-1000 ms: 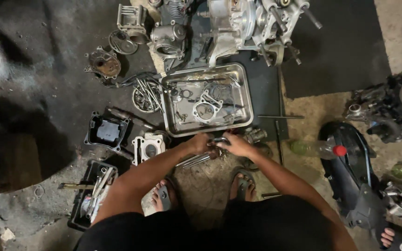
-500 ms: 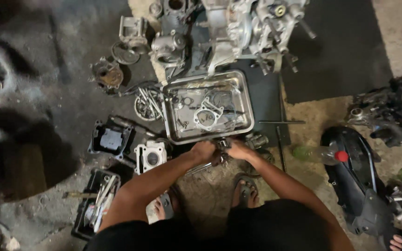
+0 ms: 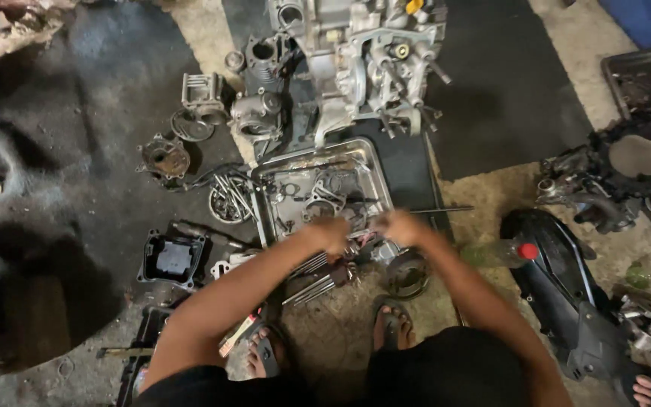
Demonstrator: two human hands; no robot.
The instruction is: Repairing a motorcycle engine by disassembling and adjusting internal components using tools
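Observation:
My left hand (image 3: 331,235) and my right hand (image 3: 402,226) meet over the near edge of a shallow steel tray (image 3: 262,197) that holds gaskets and small engine parts. Both hands are blurred by motion. They close from either side on a small metal part (image 3: 367,238) held between them. What that part is cannot be made out. Just below the hands, several long bolts (image 3: 312,288) lie on the dirt floor, and a round metal cover (image 3: 408,273) sits beside them.
A stripped engine block (image 3: 356,53) stands beyond the tray on a black mat. A finned cylinder (image 3: 201,94), a bowl of bolts (image 3: 229,200) and a black box (image 3: 172,258) lie left. A red-capped bottle (image 3: 500,253) and black scooter panel (image 3: 566,286) lie right. My sandalled feet (image 3: 393,325) are below.
The view has tilted, bringing more of the engine block in at the top. My hands have stayed together and now reach over the tray's near edge, slightly further apart.

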